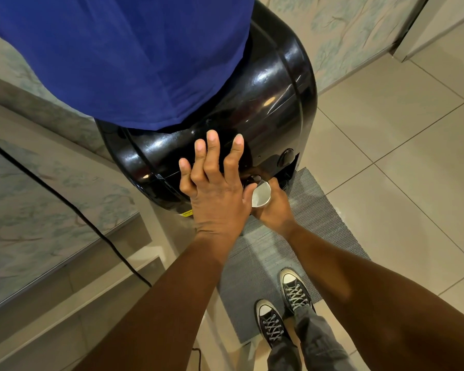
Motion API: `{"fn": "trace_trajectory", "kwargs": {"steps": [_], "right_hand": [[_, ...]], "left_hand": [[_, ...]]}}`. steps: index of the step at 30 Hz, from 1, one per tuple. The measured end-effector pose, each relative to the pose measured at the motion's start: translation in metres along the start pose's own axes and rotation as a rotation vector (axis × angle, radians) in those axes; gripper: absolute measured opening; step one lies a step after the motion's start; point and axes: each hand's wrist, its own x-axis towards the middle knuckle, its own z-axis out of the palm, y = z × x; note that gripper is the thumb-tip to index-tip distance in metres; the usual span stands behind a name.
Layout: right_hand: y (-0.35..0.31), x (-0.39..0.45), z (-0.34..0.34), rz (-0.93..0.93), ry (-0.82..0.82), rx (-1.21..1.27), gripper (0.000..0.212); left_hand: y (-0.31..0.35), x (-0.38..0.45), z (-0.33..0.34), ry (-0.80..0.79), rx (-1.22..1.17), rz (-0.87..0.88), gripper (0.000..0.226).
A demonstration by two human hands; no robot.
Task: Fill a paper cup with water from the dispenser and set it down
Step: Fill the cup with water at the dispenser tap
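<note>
A glossy black water dispenser stands in front of me, its bottle wrapped in a blue cloth cover. My left hand lies flat on the dispenser's front top with fingers spread, the thumb down by the tap area. Just below the front edge, my right hand grips a white paper cup held under the tap. The cup's open mouth faces up. The tap itself is mostly hidden by my hands, and I cannot tell whether water is running.
A grey ribbed mat lies on the beige tiled floor under the dispenser and my two sneakers. A black cable runs across a patterned ledge on the left. A wallpapered wall stands behind the dispenser.
</note>
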Motion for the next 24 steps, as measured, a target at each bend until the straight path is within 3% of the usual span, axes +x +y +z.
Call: {"fn": "trace_trajectory", "kwargs": {"steps": [6,15,24], "right_hand": [[0.006,-0.015,-0.010,-0.005,0.035,-0.037,0.068],[0.005,-0.055,-0.040,0.056,0.014,-0.105,0.074],[-0.043,-0.077,-0.068,0.035,0.003,-0.109,0.074]], "left_hand": [[0.000,0.000,-0.002,-0.036,0.001,0.001,0.112],[-0.002,-0.001,-0.018,-0.184,0.080,0.019,0.135],[-0.001,0.006,-0.062,-0.474,0.060,0.057,0.099]]}}
